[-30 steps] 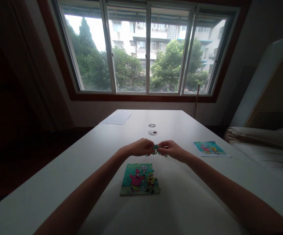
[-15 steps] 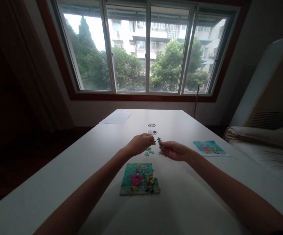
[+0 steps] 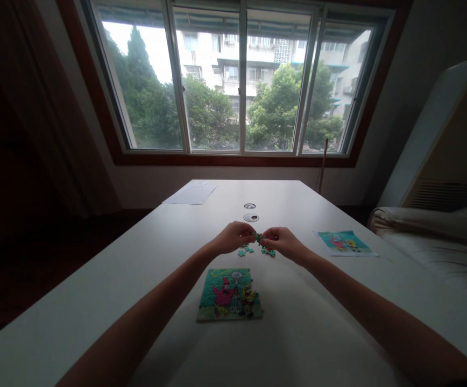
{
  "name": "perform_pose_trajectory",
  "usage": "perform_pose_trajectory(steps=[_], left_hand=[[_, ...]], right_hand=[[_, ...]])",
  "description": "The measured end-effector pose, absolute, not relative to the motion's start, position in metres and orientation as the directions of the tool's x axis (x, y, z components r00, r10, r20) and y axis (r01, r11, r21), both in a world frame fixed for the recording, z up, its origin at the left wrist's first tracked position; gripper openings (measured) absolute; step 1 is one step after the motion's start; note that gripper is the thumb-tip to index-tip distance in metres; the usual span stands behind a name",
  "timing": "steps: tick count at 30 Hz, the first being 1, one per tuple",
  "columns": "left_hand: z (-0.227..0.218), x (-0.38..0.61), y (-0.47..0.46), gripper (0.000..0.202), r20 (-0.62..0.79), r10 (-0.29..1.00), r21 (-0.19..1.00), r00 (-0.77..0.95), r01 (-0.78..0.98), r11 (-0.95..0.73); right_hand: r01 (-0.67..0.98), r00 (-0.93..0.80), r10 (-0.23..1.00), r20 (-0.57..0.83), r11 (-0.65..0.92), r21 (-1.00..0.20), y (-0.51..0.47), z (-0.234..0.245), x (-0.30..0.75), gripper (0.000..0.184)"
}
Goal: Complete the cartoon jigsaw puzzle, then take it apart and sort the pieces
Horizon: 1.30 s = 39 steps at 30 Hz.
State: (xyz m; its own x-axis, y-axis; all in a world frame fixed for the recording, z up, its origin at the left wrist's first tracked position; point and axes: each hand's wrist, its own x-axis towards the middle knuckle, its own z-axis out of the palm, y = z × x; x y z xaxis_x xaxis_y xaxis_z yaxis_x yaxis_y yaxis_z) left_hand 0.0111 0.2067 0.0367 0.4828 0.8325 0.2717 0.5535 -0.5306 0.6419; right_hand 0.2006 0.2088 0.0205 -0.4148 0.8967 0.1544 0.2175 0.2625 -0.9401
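Note:
My left hand [image 3: 234,237] and my right hand [image 3: 284,243] meet above the table, fingertips pinched around small green puzzle pieces [image 3: 258,237] that touch between them. Where one piece ends and the other begins is too small to tell. Beneath the hands lie several loose puzzle pieces [image 3: 246,250], partly hidden by the fingers. Nearer to me rests a partly assembled jigsaw puzzle [image 3: 229,295] with cartoon figures on a teal ground; its right edge is uneven.
On the white table [image 3: 156,258] a printed picture [image 3: 344,243] lies at the right and a white sheet of paper [image 3: 190,193] at the far left. Two round grommets [image 3: 251,217] sit beyond my hands. A sofa [image 3: 431,226] stands to the right.
My right hand has moved slightly and turned, bringing its puzzle piece against the one in my left hand. More loose pieces now show below the right hand.

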Motion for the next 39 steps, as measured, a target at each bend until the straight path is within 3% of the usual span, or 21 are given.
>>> perform_pose_trajectory(steps=[6, 13, 18, 22, 32, 36, 39], left_hand=[[0.041, 0.011, 0.205, 0.019, 0.266, 0.806, 0.657, 0.529, 0.513, -0.553], [0.046, 0.007, 0.203, 0.023, 0.202, 0.775, 0.73, 0.598, 0.435, -0.526], [0.048, 0.009, 0.203, 0.022, 0.281, 0.801, 0.706, 0.529, 0.451, -0.546], [0.044, 0.01, 0.208, 0.019, 0.319, 0.805, 0.733, 0.501, 0.408, -0.544], [0.041, 0.011, 0.208, 0.015, 0.263, 0.813, 0.836, 0.519, 0.298, -0.461], [0.039, 0.01, 0.21, 0.018, 0.234, 0.857, 0.849, 0.459, 0.333, -0.41], [0.035, 0.006, 0.216, 0.023, 0.189, 0.896, 0.806, 0.401, 0.458, -0.375]], right_hand=[[0.177, -0.376, 0.913, 0.161, 0.241, -0.954, 0.211, 0.018, 0.2, 0.028], [0.19, -0.392, 0.903, 0.176, 0.267, -0.945, 0.207, 0.024, 0.201, 0.023], [0.166, -0.416, 0.895, 0.16, 0.247, -0.955, 0.205, 0.025, 0.2, 0.026], [0.117, -0.456, 0.882, 0.121, 0.194, -0.974, 0.203, 0.027, 0.2, 0.029], [-0.016, -0.508, 0.861, 0.015, 0.008, -1.0, 0.205, 0.025, 0.202, 0.034], [-0.005, -0.501, 0.865, -0.027, -0.033, -0.999, 0.21, 0.024, 0.207, 0.034], [0.109, -0.51, 0.859, -0.051, 0.005, -0.994, 0.217, 0.019, 0.213, 0.035]])
